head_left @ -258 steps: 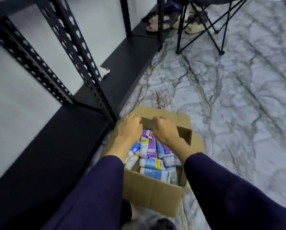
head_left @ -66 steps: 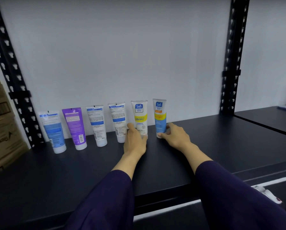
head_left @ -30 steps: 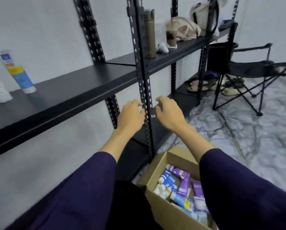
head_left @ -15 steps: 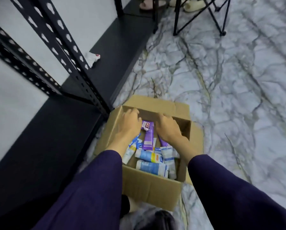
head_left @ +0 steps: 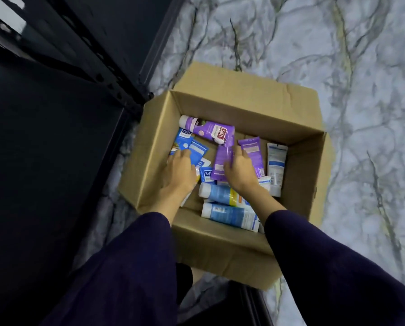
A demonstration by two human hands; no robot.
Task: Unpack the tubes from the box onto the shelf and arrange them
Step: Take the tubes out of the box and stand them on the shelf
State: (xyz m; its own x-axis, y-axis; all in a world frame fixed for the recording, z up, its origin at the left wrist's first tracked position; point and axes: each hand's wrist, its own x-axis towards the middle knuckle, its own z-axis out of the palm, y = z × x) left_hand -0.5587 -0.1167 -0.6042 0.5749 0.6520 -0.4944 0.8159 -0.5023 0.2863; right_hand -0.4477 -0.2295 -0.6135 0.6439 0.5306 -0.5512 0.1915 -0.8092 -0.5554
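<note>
Reaching down into the cardboard box (head_left: 222, 250), my left hand (head_left: 181, 170) rests fingers-flat on a blue tube (head_left: 198, 150) while my right hand (head_left: 240, 171) pinches a purple tube (head_left: 221, 163).

Box (head_left: 222, 250): plain brown corrugated cardboard, matt. Tubes (head_left: 229, 215): smooth plastic with a slight sheen, printed labels. Floor (head_left: 337, 67): polished veined marble-look tile; shelf (head_left: 55, 137): matt black-painted metal; sleeves (head_left: 326, 278): dark matt cloth.

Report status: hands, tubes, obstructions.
Both hands in box. Left hand on blue tubes; right hand grips purple tube. Nothing blocking.
</note>
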